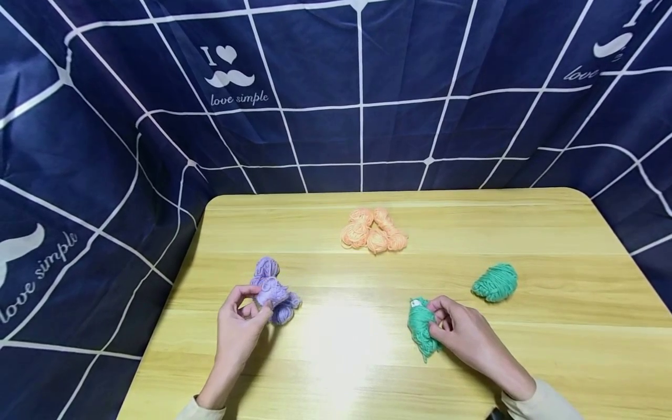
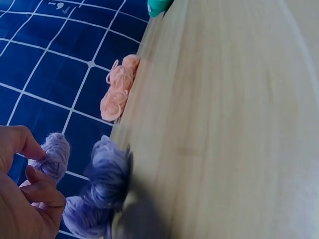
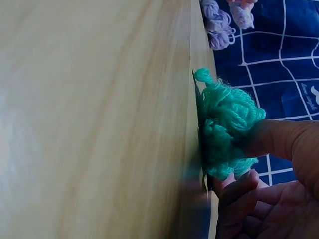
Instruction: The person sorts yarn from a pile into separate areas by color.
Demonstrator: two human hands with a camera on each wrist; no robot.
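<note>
In the head view my left hand (image 1: 242, 326) pinches a small ball of purple yarn (image 1: 270, 291) between thumb and fingertips. More purple yarn balls (image 2: 107, 172) lie on the table right beside and below it, and the left wrist view shows the pinched one raised above them. My right hand (image 1: 464, 332) grips a ball of green yarn (image 1: 422, 326) by its right side, low at the tabletop. A small white patch shows at that ball's top end. Farther right, a second green yarn ball (image 1: 495, 282) lies by itself.
A cluster of peach yarn balls (image 1: 375, 232) sits toward the back middle of the wooden table (image 1: 336, 268). Behind and along the sides hangs a dark blue cloth (image 1: 315, 70) with white lines. A small black object (image 1: 495, 414) shows by the right sleeve.
</note>
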